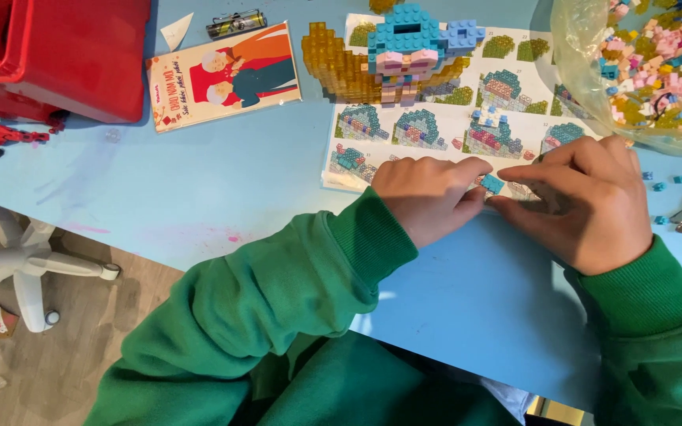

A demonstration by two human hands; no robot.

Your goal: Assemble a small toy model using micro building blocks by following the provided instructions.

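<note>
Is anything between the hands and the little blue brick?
No. The left hand and right hand meet over the instruction sheet, and their fingertips pinch the blue brick directly. Nothing visible lies between them.

Single head-worn view, steeply downward and close over the blue table [222, 181], its far edge toward the top.

light blue table [222, 189], wooden floor [65, 363], white chair base [25, 264]
</note>
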